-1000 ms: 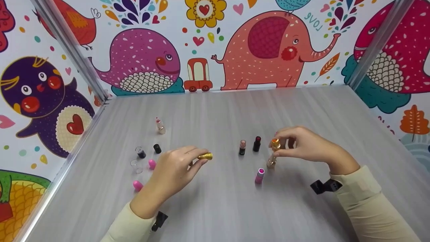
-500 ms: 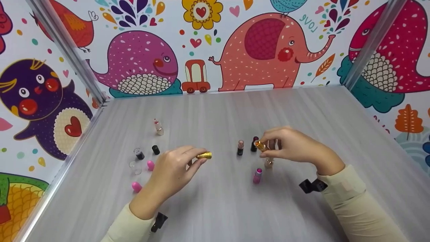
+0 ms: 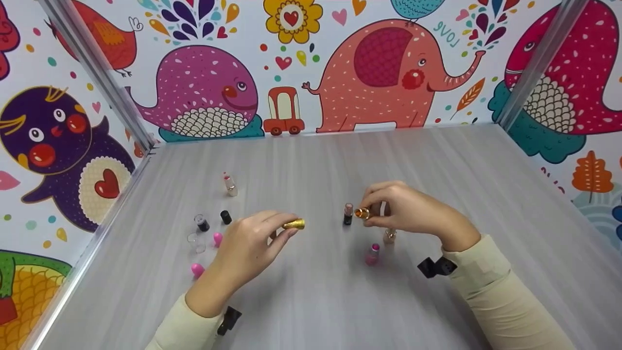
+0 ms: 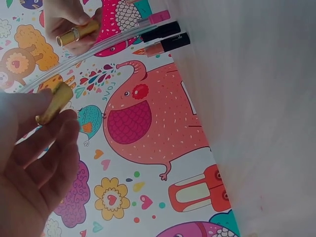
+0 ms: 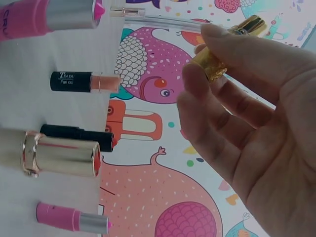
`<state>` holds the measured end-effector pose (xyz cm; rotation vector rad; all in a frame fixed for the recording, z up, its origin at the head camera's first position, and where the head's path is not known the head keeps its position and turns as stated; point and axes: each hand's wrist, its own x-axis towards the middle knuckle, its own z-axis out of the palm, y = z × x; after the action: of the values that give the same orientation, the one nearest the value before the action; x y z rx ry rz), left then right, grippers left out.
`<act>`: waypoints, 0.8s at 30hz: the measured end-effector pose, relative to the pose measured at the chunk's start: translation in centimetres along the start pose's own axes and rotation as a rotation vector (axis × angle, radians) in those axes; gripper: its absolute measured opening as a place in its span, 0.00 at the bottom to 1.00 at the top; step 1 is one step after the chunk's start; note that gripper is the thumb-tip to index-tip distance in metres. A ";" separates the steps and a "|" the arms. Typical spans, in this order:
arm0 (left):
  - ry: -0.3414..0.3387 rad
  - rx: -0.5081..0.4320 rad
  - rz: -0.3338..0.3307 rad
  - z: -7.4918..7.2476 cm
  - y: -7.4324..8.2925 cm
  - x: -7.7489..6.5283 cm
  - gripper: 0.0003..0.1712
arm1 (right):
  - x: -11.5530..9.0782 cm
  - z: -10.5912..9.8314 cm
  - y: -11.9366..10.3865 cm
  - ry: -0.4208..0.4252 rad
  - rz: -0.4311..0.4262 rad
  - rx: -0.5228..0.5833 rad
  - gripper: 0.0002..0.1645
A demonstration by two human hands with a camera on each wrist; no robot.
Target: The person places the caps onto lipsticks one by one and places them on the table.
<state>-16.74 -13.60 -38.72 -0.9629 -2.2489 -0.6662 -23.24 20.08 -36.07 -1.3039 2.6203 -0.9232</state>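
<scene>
my left hand (image 3: 256,242) pinches the gold cap (image 3: 296,224), right hand (image 3: 407,209) the gold tube (image 3: 363,214), both roughly sideways with a gap between, tube's open-looking end facing left. peach lipstick (image 3: 348,214) stands between my hands, nearer the right.

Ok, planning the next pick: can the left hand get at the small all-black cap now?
Probably not directly: the left hand pinches a gold tube, though nothing visibly blocks the black cap beside it.
</scene>
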 end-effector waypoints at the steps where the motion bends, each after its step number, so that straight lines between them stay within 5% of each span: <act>1: -0.001 -0.002 -0.005 -0.1 0.0 0.0 0.11 | 0.0 0.0 0.0 -0.005 0.001 -0.002 0.13; 24: 0.025 -0.007 0.017 0.1 0.3 0.2 0.12 | 1.1 0.6 -1.1 -0.004 -0.012 -0.050 0.16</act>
<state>-16.63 -13.30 -38.59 -0.9707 -2.2156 -0.6749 -22.99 18.51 -35.72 -1.3323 2.6523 -0.8608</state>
